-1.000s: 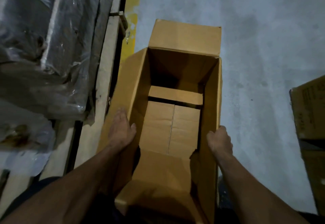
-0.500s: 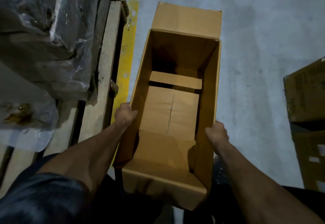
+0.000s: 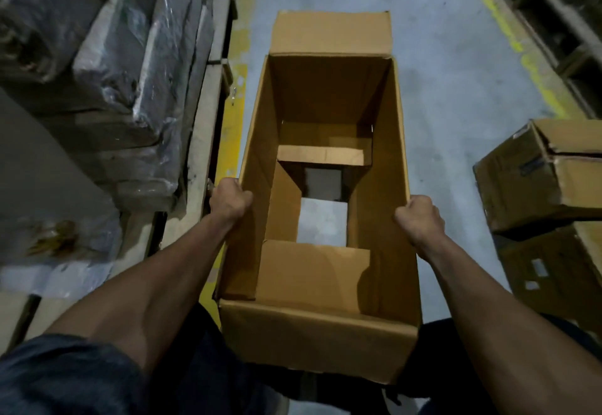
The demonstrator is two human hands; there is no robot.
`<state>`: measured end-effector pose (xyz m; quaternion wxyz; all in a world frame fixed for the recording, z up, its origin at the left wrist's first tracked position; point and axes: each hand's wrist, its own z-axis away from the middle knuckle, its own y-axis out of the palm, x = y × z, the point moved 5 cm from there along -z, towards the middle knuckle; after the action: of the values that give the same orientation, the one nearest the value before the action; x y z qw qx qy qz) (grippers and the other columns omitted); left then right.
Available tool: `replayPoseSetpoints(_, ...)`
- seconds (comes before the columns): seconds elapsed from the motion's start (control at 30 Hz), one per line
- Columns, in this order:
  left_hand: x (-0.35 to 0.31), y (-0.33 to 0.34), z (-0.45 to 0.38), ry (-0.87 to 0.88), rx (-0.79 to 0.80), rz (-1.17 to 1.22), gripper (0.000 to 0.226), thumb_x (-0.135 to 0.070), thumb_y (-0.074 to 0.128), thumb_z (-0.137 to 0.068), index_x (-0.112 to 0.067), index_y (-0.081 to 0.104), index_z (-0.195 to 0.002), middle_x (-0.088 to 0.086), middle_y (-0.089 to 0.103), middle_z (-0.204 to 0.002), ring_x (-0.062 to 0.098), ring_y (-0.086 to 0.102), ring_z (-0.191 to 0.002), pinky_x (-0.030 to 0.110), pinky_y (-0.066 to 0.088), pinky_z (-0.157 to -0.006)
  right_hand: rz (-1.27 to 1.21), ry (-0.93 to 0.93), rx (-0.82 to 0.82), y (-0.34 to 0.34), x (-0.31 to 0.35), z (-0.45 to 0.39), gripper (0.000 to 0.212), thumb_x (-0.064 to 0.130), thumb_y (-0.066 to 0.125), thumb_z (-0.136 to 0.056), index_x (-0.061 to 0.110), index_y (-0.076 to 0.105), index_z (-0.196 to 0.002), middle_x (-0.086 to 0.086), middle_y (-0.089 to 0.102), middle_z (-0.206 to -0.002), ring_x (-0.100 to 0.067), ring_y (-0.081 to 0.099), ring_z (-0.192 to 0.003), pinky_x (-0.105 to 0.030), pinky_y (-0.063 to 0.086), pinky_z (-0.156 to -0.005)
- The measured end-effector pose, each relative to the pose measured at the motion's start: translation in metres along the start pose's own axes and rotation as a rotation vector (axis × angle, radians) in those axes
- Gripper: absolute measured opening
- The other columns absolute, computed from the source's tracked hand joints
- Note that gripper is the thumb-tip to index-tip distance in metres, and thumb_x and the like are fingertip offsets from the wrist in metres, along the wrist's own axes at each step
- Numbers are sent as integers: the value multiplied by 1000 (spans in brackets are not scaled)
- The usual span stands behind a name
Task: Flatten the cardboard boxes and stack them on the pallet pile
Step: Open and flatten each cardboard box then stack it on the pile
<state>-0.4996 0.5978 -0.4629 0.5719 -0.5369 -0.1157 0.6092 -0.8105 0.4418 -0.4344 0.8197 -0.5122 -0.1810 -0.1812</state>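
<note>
1. My left hand is clenched over the top edge of the box's left wall, and my right hand is clenched the same way on the right wall, so I can steer both long sides at once and, I judge, push them askew to fold it flat.
2. The box is the biggest thing here: it stands upright and open in front of my legs, held between my arms, top flaps turned out at its far and near ends.
3. The floor runs under and beyond the box; a grey patch of it shows through the box's bottom, where the flaps hang open, so the base no longer braces it.
4. Left of the box sits a wrapped load on boards.
5. Right of the box, well apart, other boxes wait, not yet flattened.
6. A yellow line runs along the box's left side.
</note>
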Motion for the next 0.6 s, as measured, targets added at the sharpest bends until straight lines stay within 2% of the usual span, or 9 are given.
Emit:
replayPoseSetpoints(0.1,-11,-11,11,48,-22,-12,12,-16,64,-92,-9,56,-87,16,64,-94,35,62,-91,41,55,-81,-30,-13,-66,-21,3,13,26,7,52,-96,13,49,-71,-6,48,-70,-22,49,-64,-29,33,-54)
replayPoseSetpoints(0.23,-21,-27,26,103,-47,10,11,-18,63,-90,-17,53,-85,13,66,-96,34,64,-90,48,57,-83,-105,24,-135,-43,2,28,22,7,52,-95,11,53,-74,-9,54,-75,-24,52,-66,-30,37,-57)
replayPoseSetpoints(0.3,-30,-33,34,163,-89,6,13,-20,62,-89,-16,57,-100,12,66,-103,33,65,-92,49,58,-82,-144,40,-148,-51,-1,33,19,6,53,-93,11,55,-75,-10,56,-76,-26,54,-68,-31,39,-60)
replayPoseSetpoints(0.37,-45,-34,48,286,-163,-24,35,-18,61,-91,-14,52,-125,10,62,-119,32,63,-104,49,55,-88,-188,53,-160,-58,-5,37,17,6,53,-91,11,56,-75,-10,57,-76,-27,56,-70,-30,39,-59)
replayPoseSetpoints(0.4,-55,-33,57,376,-210,-58,43,-16,60,-92,-13,48,-133,11,57,-127,31,59,-114,48,51,-96,-206,59,-164,-61,-7,38,17,6,53,-90,11,56,-75,-9,57,-77,-27,57,-71,-30,39,-58)
replayPoseSetpoints(0.47,-77,-24,79,593,-280,-239,54,-15,60,-93,-13,42,-144,13,44,-148,31,40,-139,46,32,-116,-237,64,-172,-65,-11,37,17,7,52,-90,13,56,-74,-9,58,-77,-28,57,-72,-29,39,-57)
replayPoseSetpoints(0.5,-88,-15,91,702,-278,-370,57,-16,61,-93,-14,41,-146,11,38,-154,29,30,-145,45,22,-119,-243,66,-174,-67,-14,36,17,8,52,-91,13,56,-74,-8,59,-78,-28,57,-73,-29,38,-57)
replayPoseSetpoints(0.53,-95,-1,98,785,-227,-475,56,-17,62,-92,-17,44,-145,8,38,-155,26,28,-147,43,19,-120,-247,68,-171,-69,-16,34,17,9,53,-91,13,56,-75,-8,58,-78,-27,56,-72,-28,36,-56)
replayPoseSetpoints(0.6,-99,35,107,791,84,-532,47,-18,61,-93,-21,50,-138,3,48,-146,20,40,-137,38,32,-113,-248,75,-168,-74,-20,31,17,9,53,-92,13,57,-76,-7,57,-76,-25,55,-70,-26,33,-53)
